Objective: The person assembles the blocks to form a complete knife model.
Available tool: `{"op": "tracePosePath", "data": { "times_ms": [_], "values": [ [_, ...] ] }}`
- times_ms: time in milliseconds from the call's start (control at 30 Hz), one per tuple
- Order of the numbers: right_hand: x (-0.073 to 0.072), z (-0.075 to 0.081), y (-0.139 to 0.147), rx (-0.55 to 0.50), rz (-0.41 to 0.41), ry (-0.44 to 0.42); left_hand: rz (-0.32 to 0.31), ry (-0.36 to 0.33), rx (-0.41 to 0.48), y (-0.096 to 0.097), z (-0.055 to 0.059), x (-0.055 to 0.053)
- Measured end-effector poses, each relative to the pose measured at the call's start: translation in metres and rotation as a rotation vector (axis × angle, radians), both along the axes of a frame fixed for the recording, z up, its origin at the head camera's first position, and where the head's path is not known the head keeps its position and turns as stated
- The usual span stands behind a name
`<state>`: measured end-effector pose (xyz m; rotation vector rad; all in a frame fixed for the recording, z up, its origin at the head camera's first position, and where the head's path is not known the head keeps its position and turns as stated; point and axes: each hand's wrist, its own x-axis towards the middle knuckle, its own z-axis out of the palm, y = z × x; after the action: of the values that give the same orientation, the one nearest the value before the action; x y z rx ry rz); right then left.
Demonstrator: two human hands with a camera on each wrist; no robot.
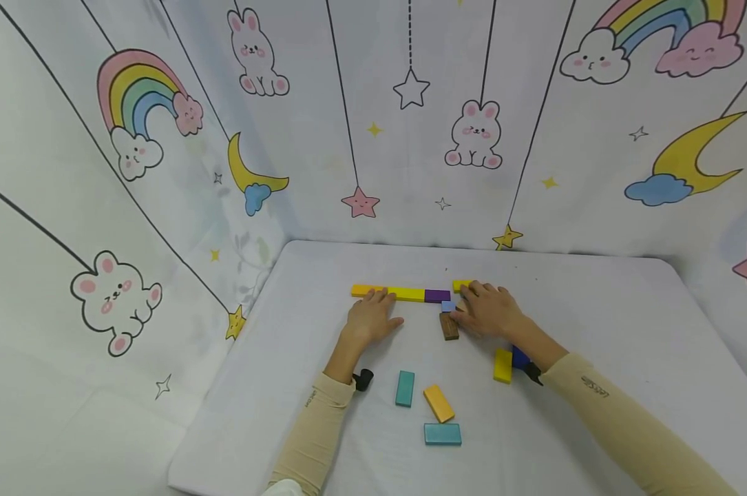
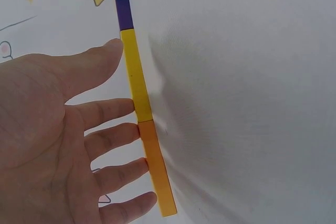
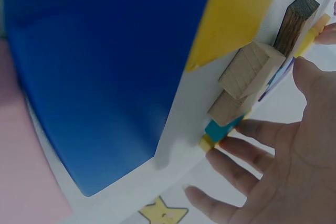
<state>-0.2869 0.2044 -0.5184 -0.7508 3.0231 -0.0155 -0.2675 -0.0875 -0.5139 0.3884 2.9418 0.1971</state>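
Note:
My left hand (image 1: 370, 318) lies behind a row of blocks, fingers spread and fairly straight. In the left wrist view its fingertips meet the side of an orange block (image 2: 159, 171) and a long yellow block (image 2: 136, 77); the thumb tip is at the yellow one's end. A purple block (image 1: 437, 296) continues the row, with a light blue block (image 1: 448, 306) and a dark brown block (image 1: 449, 326) near its end. My right hand (image 1: 491, 310) reaches over a yellow block (image 1: 460, 285). Its extended fingers touch a teal block (image 3: 223, 128) beside pale wooden blocks (image 3: 249, 69).
Nearer me lie a teal block (image 1: 405, 389), an orange block (image 1: 438, 404) and another teal block (image 1: 443, 434). A yellow block (image 1: 502, 366) and a dark blue block (image 1: 520, 357) sit under the right forearm. A patterned wall (image 1: 311, 138) stands behind the white table (image 1: 274, 413).

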Motion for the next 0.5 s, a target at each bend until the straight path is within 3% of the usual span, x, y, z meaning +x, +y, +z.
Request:
{"op": "tracePosePath", "data": {
  "times_ms": [500],
  "values": [
    [0.0101,-0.0024,-0.0013,-0.037,0.007,0.027,-0.003,-0.002,0.002,0.0008,0.0029,0.0016]
  ]
}}
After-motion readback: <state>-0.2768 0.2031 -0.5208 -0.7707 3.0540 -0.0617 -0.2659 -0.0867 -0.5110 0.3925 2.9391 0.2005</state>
